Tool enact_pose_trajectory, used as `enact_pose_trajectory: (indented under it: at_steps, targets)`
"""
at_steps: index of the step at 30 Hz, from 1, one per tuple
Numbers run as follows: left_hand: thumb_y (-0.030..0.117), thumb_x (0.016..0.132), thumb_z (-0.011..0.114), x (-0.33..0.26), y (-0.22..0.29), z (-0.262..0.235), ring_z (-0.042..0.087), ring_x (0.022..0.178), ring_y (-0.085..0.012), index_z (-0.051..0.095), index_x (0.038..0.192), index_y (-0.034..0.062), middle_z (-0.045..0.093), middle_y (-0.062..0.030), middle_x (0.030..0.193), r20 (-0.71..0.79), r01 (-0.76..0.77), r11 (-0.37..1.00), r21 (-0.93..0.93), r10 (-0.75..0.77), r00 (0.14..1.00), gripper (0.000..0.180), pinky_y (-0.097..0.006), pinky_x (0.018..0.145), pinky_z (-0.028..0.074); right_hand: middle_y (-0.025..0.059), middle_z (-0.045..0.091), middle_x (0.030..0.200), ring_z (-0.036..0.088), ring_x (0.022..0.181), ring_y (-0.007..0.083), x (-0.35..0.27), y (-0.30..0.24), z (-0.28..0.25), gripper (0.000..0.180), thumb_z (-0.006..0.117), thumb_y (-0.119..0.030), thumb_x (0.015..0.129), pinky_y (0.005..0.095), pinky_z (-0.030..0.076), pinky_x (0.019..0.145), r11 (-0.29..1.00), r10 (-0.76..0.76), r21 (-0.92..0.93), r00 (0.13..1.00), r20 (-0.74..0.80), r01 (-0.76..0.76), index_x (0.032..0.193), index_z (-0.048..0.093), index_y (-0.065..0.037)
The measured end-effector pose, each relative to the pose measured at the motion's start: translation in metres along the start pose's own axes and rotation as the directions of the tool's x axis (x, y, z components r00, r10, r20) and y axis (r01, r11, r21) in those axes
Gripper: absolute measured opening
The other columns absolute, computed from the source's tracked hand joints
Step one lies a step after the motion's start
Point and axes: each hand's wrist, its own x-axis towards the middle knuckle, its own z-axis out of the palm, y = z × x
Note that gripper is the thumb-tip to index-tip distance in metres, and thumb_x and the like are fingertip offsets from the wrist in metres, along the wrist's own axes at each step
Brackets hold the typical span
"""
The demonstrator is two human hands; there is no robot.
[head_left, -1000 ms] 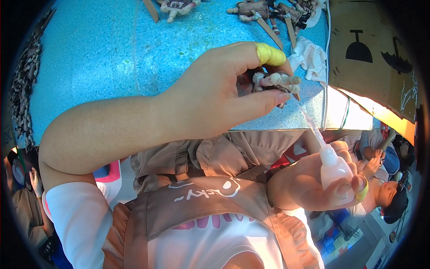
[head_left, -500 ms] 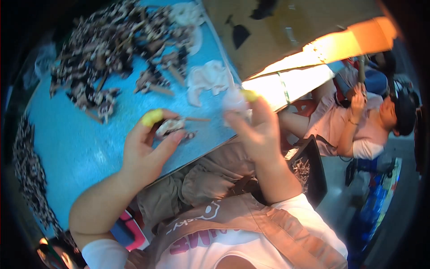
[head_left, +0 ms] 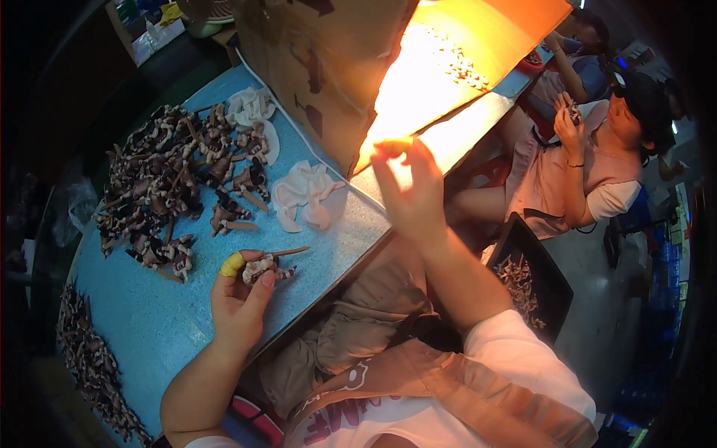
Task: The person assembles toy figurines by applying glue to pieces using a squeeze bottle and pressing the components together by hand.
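Observation:
My left hand, with yellow wrapping on one fingertip, pinches a small pale-and-dark figurine above the blue table. A thin wooden stick juts from the figurine toward the right. My right hand is raised at the brightly lit opening of a cardboard box. Its thumb and fingertips meet in a pinch; glare hides whatever may be between them. A crumpled white cloth lies on the table between my hands and the box.
A heap of similar figurines on sticks covers the far left; another pile lines the near left edge. Small pieces lie in the lit box. A black bin holds scraps. A person sits at right.
My right hand has moved away from beside the cloth to the lit box opening. My left hand still holds the figurine. The view has shifted, showing more of the box interior.

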Motion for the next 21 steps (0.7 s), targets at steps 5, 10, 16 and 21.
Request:
enact_pose_trajectory:
  at_steps: [5, 10, 16, 21]
  targets:
    - [-0.002, 0.085, 0.057, 0.003, -0.006, -0.004, 0.055, 0.090, -0.0127, 0.049, 0.112, 0.0015, 0.057, -0.0061, 0.100, 0.078, -0.031, 1.000, 0.003, 0.031, 0.996, 0.029, -0.027, 0.082, 0.045, 0.0134, 0.065, 0.080, 0.062, 0.077, 0.0294, 0.042, 0.079, 0.026, 0.024, 0.051, -0.027, 0.083, 0.0407, 0.048, 0.071, 0.841, 0.226, -0.541, 0.921, 0.318, -0.020, 0.092, 0.065, -0.009]
    - [-0.001, 0.085, 0.057, -0.003, -0.003, -0.012, 0.054, 0.088, -0.0122, 0.049, 0.111, 0.0022, 0.057, -0.0050, 0.098, -0.017, 0.003, 0.996, 0.087, -0.001, 1.000, 0.028, -0.028, 0.082, 0.046, 0.0122, 0.065, 0.083, 0.062, 0.080, 0.0315, 0.072, 0.081, 0.053, 0.026, 0.053, -0.034, 0.083, 0.0424, 0.048, 0.071, 0.803, 0.360, -0.592, 0.850, 0.384, -0.073, 0.091, 0.066, -0.012]
    - [-0.001, 0.085, 0.056, 0.001, -0.003, -0.005, 0.054, 0.090, -0.0122, 0.049, 0.112, 0.0025, 0.056, -0.0053, 0.099, 0.022, 0.002, 0.999, 0.048, -0.003, 1.000, 0.027, -0.027, 0.083, 0.046, 0.0131, 0.066, 0.076, 0.065, 0.067, 0.0277, 0.056, 0.063, 0.016, 0.013, 0.062, -0.017, 0.077, 0.0359, 0.050, 0.062, 0.970, 0.171, -0.204, 0.971, 0.169, -0.135, 0.081, 0.062, -0.005]
    - [0.001, 0.087, 0.053, -0.004, -0.003, -0.012, 0.053, 0.093, -0.0133, 0.048, 0.115, 0.0019, 0.055, -0.0065, 0.102, 0.005, 0.005, 0.995, 0.098, -0.005, 1.000, 0.028, -0.027, 0.085, 0.045, 0.0070, 0.061, 0.069, 0.058, 0.065, 0.0121, 0.032, 0.032, -0.007, 0.013, 0.063, -0.012, 0.074, 0.0265, 0.047, 0.060, 0.919, 0.359, 0.094, 0.910, 0.208, -0.384, 0.077, 0.057, -0.001]
